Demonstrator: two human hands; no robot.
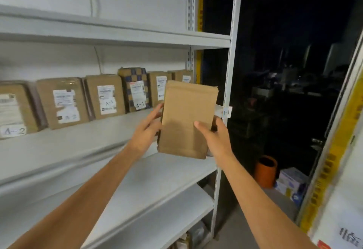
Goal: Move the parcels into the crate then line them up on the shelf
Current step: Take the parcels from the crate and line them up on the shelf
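Head view, down two bare forearms toward a white metal shelf (59,150). Landmark: the front upright post (229,83) at the shelf's right end, with a small white tag (226,112) marked A-1 on it. Just left of the post, a plain brown parcel (188,119), held in the air at the shelf's front edge, long axis upright, top leaning a little toward the post, blank face toward the camera. Right hand (214,136) nearest the post, gripping the parcel's lower right edge: thumb laid across the front face, fingers curled round behind. Left hand (146,131) on the far side of the parcel from the post, fingers nearly straight, resting against the left edge, steadying rather than clasping. Further left of the post and deeper in, a row of labelled parcels (106,96) standing on end against the back wall, among them a checked parcel (135,89); right end of the row partly hidden behind the held parcel. Likely step: standing this parcel in line with the row. Key relation: parcel upright like the row but nearer the viewer, so mainly a push away from the body and down onto the board. No crate in view.
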